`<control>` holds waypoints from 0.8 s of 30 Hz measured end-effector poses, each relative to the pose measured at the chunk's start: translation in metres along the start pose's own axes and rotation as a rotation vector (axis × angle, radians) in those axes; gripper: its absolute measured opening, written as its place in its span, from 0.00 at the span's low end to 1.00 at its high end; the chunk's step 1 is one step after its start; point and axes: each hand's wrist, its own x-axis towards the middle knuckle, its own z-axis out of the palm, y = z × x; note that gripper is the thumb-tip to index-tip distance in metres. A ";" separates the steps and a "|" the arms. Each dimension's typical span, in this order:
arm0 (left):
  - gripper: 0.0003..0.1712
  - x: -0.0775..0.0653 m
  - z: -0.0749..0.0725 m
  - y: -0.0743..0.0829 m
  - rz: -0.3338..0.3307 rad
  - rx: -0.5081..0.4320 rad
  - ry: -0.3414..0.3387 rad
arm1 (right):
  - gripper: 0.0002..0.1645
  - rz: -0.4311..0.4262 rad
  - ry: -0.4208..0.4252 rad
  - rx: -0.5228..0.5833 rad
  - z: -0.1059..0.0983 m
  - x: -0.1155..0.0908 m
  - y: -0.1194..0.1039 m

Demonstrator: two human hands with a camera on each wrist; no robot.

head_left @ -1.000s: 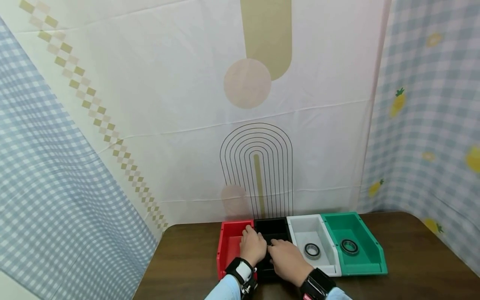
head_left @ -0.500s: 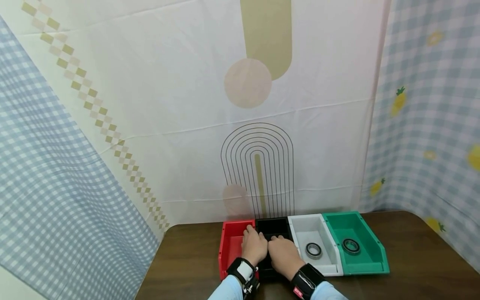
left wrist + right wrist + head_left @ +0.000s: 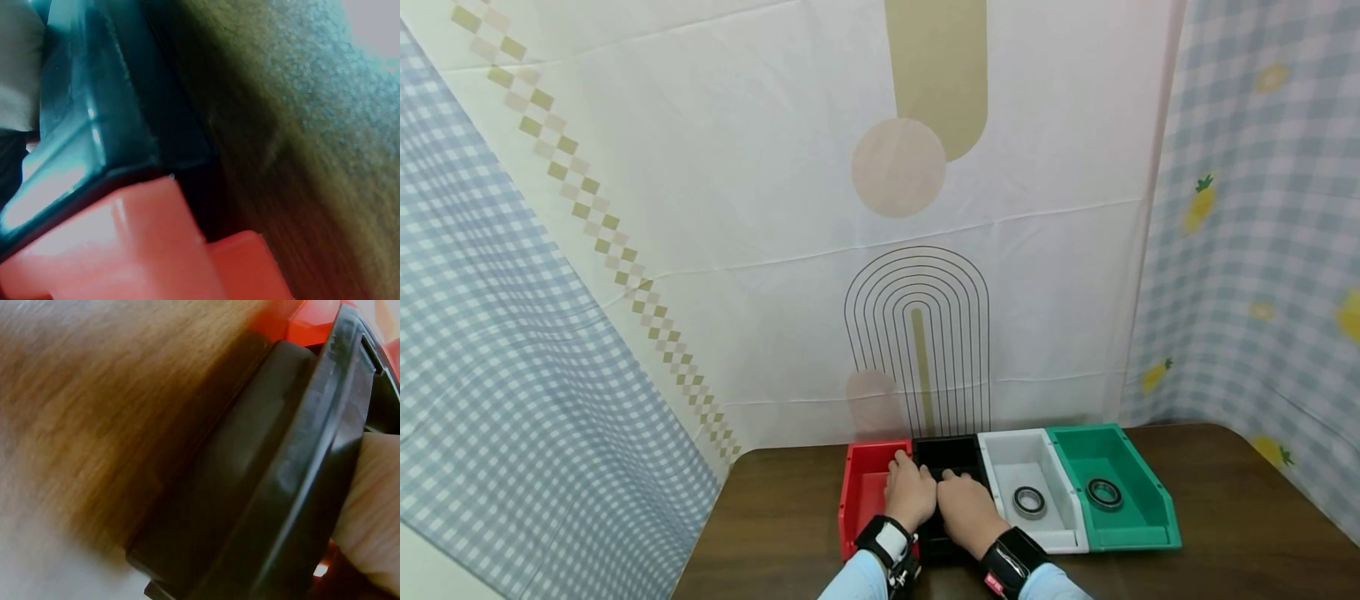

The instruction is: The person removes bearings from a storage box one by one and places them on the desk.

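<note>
My left hand (image 3: 912,495) reaches over the line where the red bin (image 3: 863,492) and the black bin (image 3: 946,452) meet. Close beside it, my right hand (image 3: 964,510) is down in the black bin, the two hands nearly touching. The backs of both hands hide most of the fingers and whatever lies between them. In the right wrist view, part of the right hand (image 3: 375,512) shows behind the front wall of the black bin (image 3: 275,481). The left wrist view shows mainly the black bin (image 3: 100,94) and the red bin (image 3: 125,244).
A ring-shaped bearing (image 3: 1029,490) lies in the white bin (image 3: 1011,450). Another bearing (image 3: 1104,482) lies in the green bin (image 3: 1090,442). The bins stand side by side on a brown wooden table (image 3: 775,508), with a patterned cloth (image 3: 775,333) behind.
My right hand has shifted slightly left and turned, coming closer to the left hand over the black bin. The left hand has stayed nearly still. Both bearings lie where they were.
</note>
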 end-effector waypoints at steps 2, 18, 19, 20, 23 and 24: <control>0.22 0.000 0.000 0.000 0.000 0.001 0.000 | 0.10 0.017 -0.017 0.028 0.000 0.000 0.000; 0.27 -0.004 0.000 0.003 0.004 0.011 -0.018 | 0.08 0.032 -0.077 0.095 -0.002 0.000 0.001; 0.27 -0.003 0.000 0.003 -0.001 0.014 -0.022 | 0.07 0.029 -0.075 0.096 -0.002 -0.001 0.001; 0.27 -0.003 0.000 0.003 -0.005 0.015 -0.022 | 0.07 0.026 -0.070 0.095 -0.003 -0.001 0.001; 0.28 -0.003 -0.002 0.003 -0.014 0.016 -0.024 | 0.06 0.013 -0.057 0.088 -0.003 -0.002 -0.001; 0.29 -0.003 -0.002 0.003 -0.015 0.018 -0.024 | 0.06 0.007 -0.053 0.085 -0.003 -0.002 -0.001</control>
